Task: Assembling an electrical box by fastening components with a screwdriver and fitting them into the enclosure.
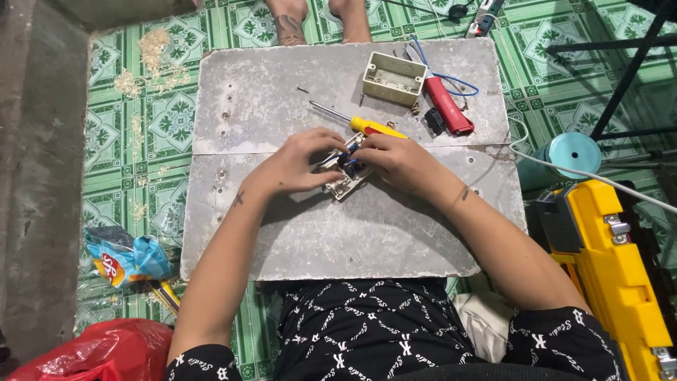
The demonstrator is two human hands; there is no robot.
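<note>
1. I see my left hand (300, 166) curled over the near-left side of a small white switch plate (345, 185), fingers bent and pressing it down on the grey board (352, 233), likely so the part cannot slide while it is worked on

2. My right hand (398, 159) meets it from the other side, fingers closed around the plate's far-right edge, fingertips down at the dark blue piece in its middle; I cannot tell whether they pinch a wire or only steady it

3. The plate lies roughly at the board's centre, tilted, just below the seam between the two slabs

4. A yellow-handled screwdriver (370, 127) lies touching or just behind my right hand, tip pointing away left, kept close where it can be picked up

5. Farther back stand an empty cream junction box (393, 77) and red-handled pliers (446, 104) with a loop of blue wire (451, 81), well apart from the hands

6. A yellow tool case (613, 275) sits open at my right, on the green tiled floor (141, 134)
</note>
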